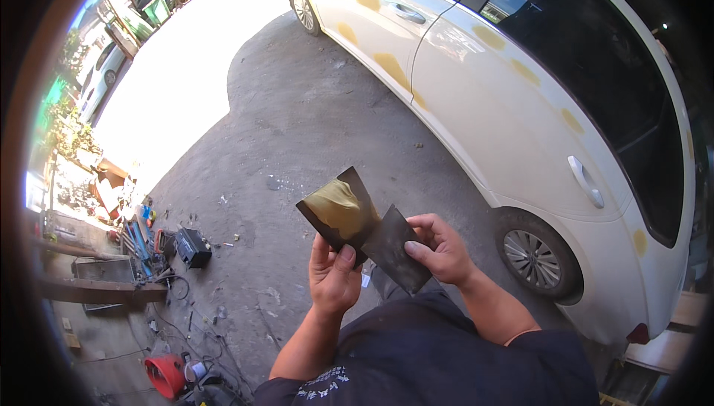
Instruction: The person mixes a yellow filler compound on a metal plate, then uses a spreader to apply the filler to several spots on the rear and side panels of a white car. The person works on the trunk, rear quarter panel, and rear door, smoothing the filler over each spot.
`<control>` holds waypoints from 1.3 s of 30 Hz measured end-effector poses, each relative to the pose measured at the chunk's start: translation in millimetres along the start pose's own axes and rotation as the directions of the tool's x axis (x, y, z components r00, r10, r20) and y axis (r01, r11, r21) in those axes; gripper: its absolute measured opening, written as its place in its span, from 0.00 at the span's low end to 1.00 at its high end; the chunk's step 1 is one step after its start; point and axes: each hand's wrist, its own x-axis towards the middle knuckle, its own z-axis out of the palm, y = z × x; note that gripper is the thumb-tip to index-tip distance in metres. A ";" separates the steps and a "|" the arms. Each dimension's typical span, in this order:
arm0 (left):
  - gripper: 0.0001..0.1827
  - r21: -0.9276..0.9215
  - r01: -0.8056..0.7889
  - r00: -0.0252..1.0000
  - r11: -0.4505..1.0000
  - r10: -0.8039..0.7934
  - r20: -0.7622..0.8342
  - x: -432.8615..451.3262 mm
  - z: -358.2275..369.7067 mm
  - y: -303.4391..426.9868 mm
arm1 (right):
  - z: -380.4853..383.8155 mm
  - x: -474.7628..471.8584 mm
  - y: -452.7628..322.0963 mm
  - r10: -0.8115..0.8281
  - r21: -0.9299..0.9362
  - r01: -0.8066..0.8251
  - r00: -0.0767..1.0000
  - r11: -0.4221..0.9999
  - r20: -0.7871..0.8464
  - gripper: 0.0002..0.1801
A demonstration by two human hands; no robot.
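My left hand (pixel 336 280) grips the lower edge of a dark flat spreader (pixel 363 188), thumb on top. A thick smear of yellow body filler (pixel 336 208) covers much of its face. In my right hand (pixel 443 250) is a second dark, roughly square spreader (pixel 397 250), pinched at its right edge. Its left edge overlaps or touches the filler-covered one; whether they press together I cannot tell. To the right stands a white car (pixel 491 127) with several yellow filler patches (pixel 391 68) along its doors and below the windows.
The car's rear wheel (pixel 532 261) is close on my right. At left on the concrete floor (pixel 279 127) lie a black battery-like box (pixel 192 248), cables and blue tools (pixel 139 244). A red bucket-like container (pixel 165 375) sits at lower left, near a brown beam (pixel 106 291).
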 end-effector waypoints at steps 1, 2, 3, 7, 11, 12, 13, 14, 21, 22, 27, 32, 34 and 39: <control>0.30 0.004 0.000 0.999 1.000 0.000 0.034 10.8 -9.2 5.1 | 3.1 21.2 0.3 -0.003 0.012 0.003 1.000 1.000 0.028 0.19; 0.30 0.054 0.017 0.999 0.998 -0.019 0.026 21.6 -13.8 7.9 | 2.4 41.0 -2.2 -0.021 0.028 0.019 0.997 0.999 0.068 0.19; 0.30 0.105 0.037 0.999 0.994 -0.039 0.016 35.7 -23.3 16.6 | 6.5 66.5 -3.0 0.002 0.030 -0.005 0.997 1.000 0.083 0.19; 0.29 0.493 0.047 0.995 0.869 -0.086 0.057 84.7 -47.8 61.0 | 27.1 150.6 -14.0 0.018 0.042 -0.024 0.989 0.999 0.150 0.20; 0.25 0.885 -0.071 0.996 0.459 -0.007 0.083 121.9 -61.5 107.9 | 47.3 211.2 -30.7 -0.069 0.028 0.065 0.979 0.998 0.193 0.21; 0.25 0.923 -0.108 0.994 0.370 0.047 0.098 133.0 -69.8 115.9 | 51.2 225.8 -33.6 -0.076 0.040 0.069 0.976 0.997 0.206 0.21; 0.25 0.932 -0.137 0.990 0.335 0.018 0.139 143.2 -81.2 124.9 | 54.8 240.1 -35.7 -0.083 0.057 0.073 0.972 0.996 0.219 0.21; 0.25 0.949 -0.147 0.987 0.279 -0.015 0.157 152.9 -95.8 134.2 | 58.1 254.3 -37.2 -0.101 0.087 0.083 0.967 0.993 0.233 0.22; 0.19 0.513 0.264 0.964 0.817 -0.212 -0.160 215.8 -231.4 179.5 | 97.5 370.0 -50.1 -0.574 -0.100 0.657 0.714 0.747 0.402 0.26; 0.20 0.423 0.257 0.966 0.869 -0.232 -0.111 226.7 -248.1 186.6 | 107.0 382.1 -52.4 -0.532 -0.265 0.685 0.707 0.678 0.466 0.28; 0.21 0.239 0.327 0.938 0.914 -0.344 0.032 283.5 -301.3 223.6 | 150.9 436.6 -35.1 -0.408 -0.374 0.653 0.727 0.659 0.552 0.27; 0.20 0.255 0.403 0.884 0.879 -0.446 0.139 338.3 -318.4 229.7 | 114.4 476.8 -17.1 -0.242 -0.678 0.556 0.827 0.480 0.507 0.27; 0.21 0.150 0.364 0.887 0.919 -0.391 0.247 362.8 -323.3 224.2 | 94.3 492.2 -1.6 -0.184 -0.792 0.437 0.899 0.426 0.397 0.26; 0.24 0.110 0.356 0.934 0.928 -0.352 -0.055 430.2 -336.1 204.6 | 47.7 530.3 38.2 -0.202 -0.651 0.065 0.970 0.756 -0.138 0.19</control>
